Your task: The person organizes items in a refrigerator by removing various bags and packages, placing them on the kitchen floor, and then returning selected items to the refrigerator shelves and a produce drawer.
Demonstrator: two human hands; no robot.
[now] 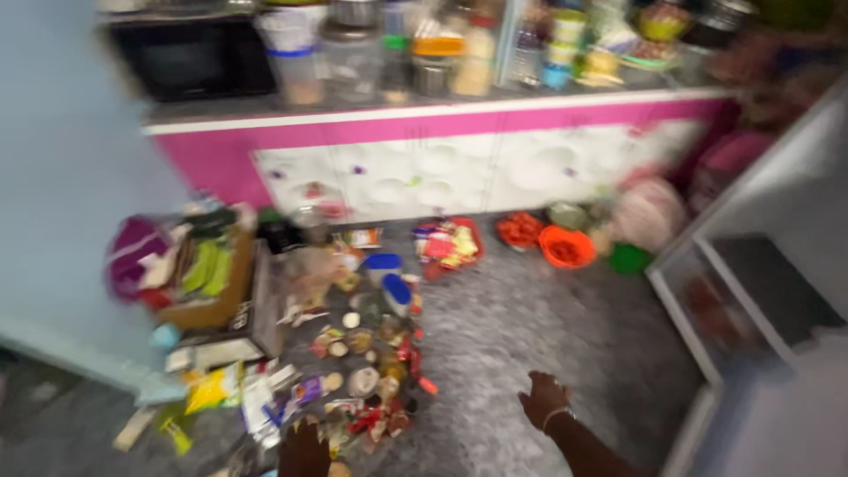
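Head view, blurred by motion. Far left: a pale blue wall (62, 177). Upper left: a black microwave (190, 57) on a counter (424, 110) crowded with jars and containers, too blurred to identify singly. Below the counter run pink and white cabinet fronts (442, 172).

Left of centre: an open cardboard box (208, 283) stuffed with purple, white and green items, standing on the grey floor (521, 344). Just right of it and downward, a scatter of small packets, lids and jars (367, 362) spreads over the floor toward the bottom edge; a yellow packet (212, 389) lies at its lower left, and a blue-lidded container (397, 294) at its upper part.

Bottom centre: the left hand (303, 449), seen as a dark shape over the lower end of the scatter; whether it grasps or merely touches anything cannot be told.

Centre, by the cabinet base: a red tray of packets (450, 246), then an orange bowl (567, 247) and a green bowl (629, 259).

Lower right of centre: the right hand (543, 399), with a thin wrist band, hangs above bare floor, fingers loosely curled and grasping nothing, well apart from the scatter.

Right edge: a white frame (698, 336), partly open.
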